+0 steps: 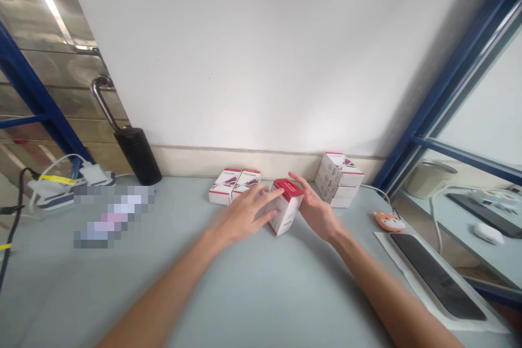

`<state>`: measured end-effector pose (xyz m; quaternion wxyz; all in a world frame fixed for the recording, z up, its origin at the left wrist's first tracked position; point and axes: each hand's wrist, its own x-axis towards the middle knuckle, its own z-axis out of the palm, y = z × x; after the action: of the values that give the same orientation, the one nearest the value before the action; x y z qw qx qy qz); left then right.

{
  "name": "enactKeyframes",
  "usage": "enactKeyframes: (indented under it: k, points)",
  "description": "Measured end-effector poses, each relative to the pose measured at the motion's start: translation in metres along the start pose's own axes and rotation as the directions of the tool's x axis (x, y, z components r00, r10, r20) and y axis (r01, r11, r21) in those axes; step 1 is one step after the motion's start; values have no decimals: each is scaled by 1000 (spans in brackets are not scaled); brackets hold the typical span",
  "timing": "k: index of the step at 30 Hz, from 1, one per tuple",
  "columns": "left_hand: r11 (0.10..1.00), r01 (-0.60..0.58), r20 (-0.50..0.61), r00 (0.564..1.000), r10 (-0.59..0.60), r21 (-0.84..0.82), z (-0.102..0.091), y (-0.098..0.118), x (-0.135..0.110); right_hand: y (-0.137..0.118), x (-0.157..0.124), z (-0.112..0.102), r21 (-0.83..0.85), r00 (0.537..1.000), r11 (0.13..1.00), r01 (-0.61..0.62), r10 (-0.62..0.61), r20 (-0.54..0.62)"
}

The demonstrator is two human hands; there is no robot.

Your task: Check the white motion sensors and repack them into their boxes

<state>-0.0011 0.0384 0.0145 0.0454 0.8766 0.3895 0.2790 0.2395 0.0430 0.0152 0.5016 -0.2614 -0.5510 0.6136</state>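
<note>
A white box with a red top (287,206) stands upright on the table between my hands. My left hand (247,215) is at its left side, fingers spread, with the fingertips at or just short of the box; contact is hard to tell. Along the box's right side my right hand (316,209) lies flat with stretched fingers, partly hidden behind it. Beyond my left hand, two similar white boxes (223,186) lie side by side near the wall. To the right of my right hand is a stack of boxes (340,179).
A black cylinder (138,156) and a power strip (73,190) are at the left. A blurred-out item (116,217) lies in front of them. On the right are an orange animal-faced object (389,221) and a dark-screened phone (438,276) on white paper. Blue frames flank the table.
</note>
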Motion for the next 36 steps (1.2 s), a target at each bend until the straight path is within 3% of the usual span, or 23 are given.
enactKeyframes:
  k: [4, 7, 10, 13, 18, 23, 31, 36]
  points:
    - [981, 128, 29, 991, -134, 148, -22, -41, -8, 1, 0, 5, -211, 994, 977, 14, -36, -101]
    - [969, 176, 52, 981, -187, 174, -24, -70, -14, 5, 3, 2, -193, 985, 981, 29, -61, -161]
    - [966, 183, 49, 980, -195, 181, -19, -83, -14, 9, 8, -10, -65, 972, 998, -7, -9, -235]
    - [964, 188, 15, 981, -194, 186, -12, -86, -10, 10, 13, -24, 70, 956, 997, -41, 60, -286]
    - [963, 202, -53, 979, -195, 181, -4, -92, -9, 10, 18, -39, 111, 948, 991, -71, 102, -301]
    - [958, 228, -105, 972, -212, 174, -3, -92, -11, 8, 16, -36, 76, 956, 991, -106, 123, -266]
    - [924, 292, -198, 948, -247, 247, -2, -72, -5, 4, 14, -37, 2, 972, 988, -156, 154, -177]
    - [897, 326, -170, 943, -286, 299, 3, -75, -10, 6, 15, -37, -18, 974, 989, -147, 142, -177]
